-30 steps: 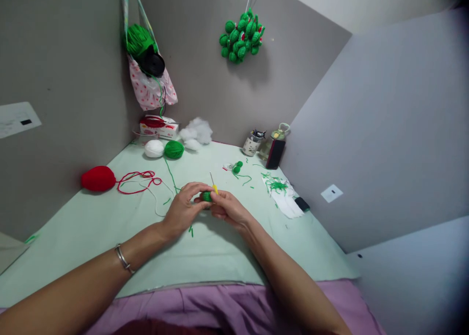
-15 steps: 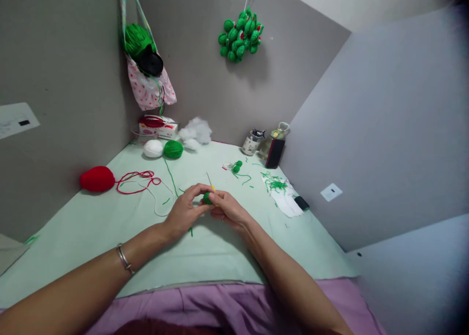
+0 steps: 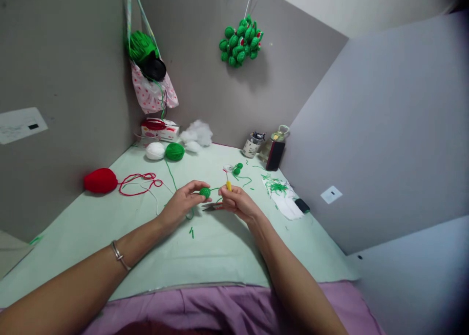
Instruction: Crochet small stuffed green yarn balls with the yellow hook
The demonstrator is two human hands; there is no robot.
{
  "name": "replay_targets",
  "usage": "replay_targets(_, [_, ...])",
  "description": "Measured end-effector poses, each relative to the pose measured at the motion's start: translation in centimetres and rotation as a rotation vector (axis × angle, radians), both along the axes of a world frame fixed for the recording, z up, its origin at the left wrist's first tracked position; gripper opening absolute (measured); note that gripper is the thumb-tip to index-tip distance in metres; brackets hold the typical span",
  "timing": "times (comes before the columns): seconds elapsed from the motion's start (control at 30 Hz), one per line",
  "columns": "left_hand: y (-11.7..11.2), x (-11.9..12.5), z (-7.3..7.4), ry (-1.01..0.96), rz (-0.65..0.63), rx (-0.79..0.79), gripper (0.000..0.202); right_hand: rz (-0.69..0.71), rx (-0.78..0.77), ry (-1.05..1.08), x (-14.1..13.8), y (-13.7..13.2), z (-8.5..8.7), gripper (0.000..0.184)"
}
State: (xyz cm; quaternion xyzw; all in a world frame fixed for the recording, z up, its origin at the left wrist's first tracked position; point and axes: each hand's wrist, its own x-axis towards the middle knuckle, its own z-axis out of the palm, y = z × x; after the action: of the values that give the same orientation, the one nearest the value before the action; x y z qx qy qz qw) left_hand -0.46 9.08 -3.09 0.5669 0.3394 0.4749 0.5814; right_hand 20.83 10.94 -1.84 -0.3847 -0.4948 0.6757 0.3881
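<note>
Between the thumb and fingers of my left hand (image 3: 183, 200) is a small green crocheted ball (image 3: 205, 192). A green yarn strand (image 3: 215, 189) runs from the ball across to my right hand (image 3: 239, 203). My right hand is closed on a crochet hook with a yellow handle (image 3: 229, 185), its thin shaft pointing up and away. Just below the right fingers show the grey blades of a pair of scissors (image 3: 211, 208); their handles are partly hidden, and I cannot tell whether the hand touches them.
A red yarn ball (image 3: 100, 181), white yarn ball (image 3: 156, 150) and green yarn ball (image 3: 175, 151) sit left, near white stuffing (image 3: 197, 135). Small green crocheted pieces (image 3: 238, 168) lie ahead. Yarn scraps (image 3: 277, 186) cover paper at right, near a phone-like dark slab (image 3: 275, 155).
My hands have moved apart, the right one rightward with the hook. The green ball now shows more fully, with yarn stretched between the hands. The scissors have come into view.
</note>
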Motion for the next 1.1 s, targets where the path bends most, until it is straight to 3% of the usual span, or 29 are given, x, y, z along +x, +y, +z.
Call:
replay_targets(0.17, [0.0, 0.1, -0.1, -0.088, -0.112, -0.077, 0.025, -0.073, 0.018, 0.042, 0.3, 0.4, 0.1, 0.045])
replay_targets(0.33, [-0.2, 0.1, 0.2, -0.113, -0.22, -0.105, 0.044, -0.042, 0.022, 0.035, -0.1, -0.1, 0.2, 0.041])
replay_targets(0.43, [-0.4, 0.0, 0.6, -0.112, -0.265, -0.117, 0.032, -0.031, 0.028, 0.029, -0.1, -0.3, 0.3, 0.04])
replay_targets(0.5, [-0.5, 0.0, 0.9, -0.116, -0.274, -0.13, 0.022, -0.023, 0.034, 0.025, -0.1, -0.4, 0.5, 0.038])
replay_targets(0.73, [-0.2, 0.3, 0.4, -0.149, -0.29, -0.202, 0.043, 0.0, 0.043, 0.019, -0.1, -0.7, 0.9, 0.039])
replay_targets(0.93, [-0.3, 0.5, 0.6, -0.158, -0.237, -0.223, 0.034, -0.031, 0.05, 0.015, -0.2, -0.5, 0.4, 0.039])
replay_targets(1.1, [-0.1, 0.4, 0.5, -0.162, -0.304, -0.246, 0.036, -0.051, 0.061, 0.015, -0.1, -0.4, 0.5, 0.039])
